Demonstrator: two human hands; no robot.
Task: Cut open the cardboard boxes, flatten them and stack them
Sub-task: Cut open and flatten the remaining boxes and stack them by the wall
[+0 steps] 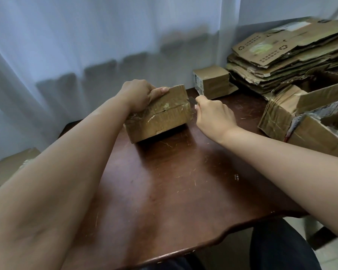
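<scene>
Box [160, 114] sits near the far left edge of the table [164, 191], tilted up on 1 edge so that its taped seam faces the person. The tape along that seam looks wrinkled and partly lifted; whether it is already slit cannot be told.

Left hand [139, 96] grips the far top corner of the box, thumb laid along the upper edge and fingers wrapped behind. This hold props the box at an angle and braces it against the push of the blade.

Right hand [213, 114] is curled around a knife [191, 99], of which only a short grey blade tip shows past the fingers. The tip sits just beside the right end of the box, level with the seam. The placement suggests a cut entering from that end and running along the seam, away from the bracing hand.

Judgement: this box is at the cutting step; flattening and stacking of it are not yet done.

Stack [289, 55] of flattened cardboard lies at the far right corner, kept well apart from the cutting area. A small closed box [211, 80] stands in front of it. 2 opened boxes [300, 114] rest along the right edge, apparently awaiting flattening. Thin tape fibres are scattered across the table.
</scene>
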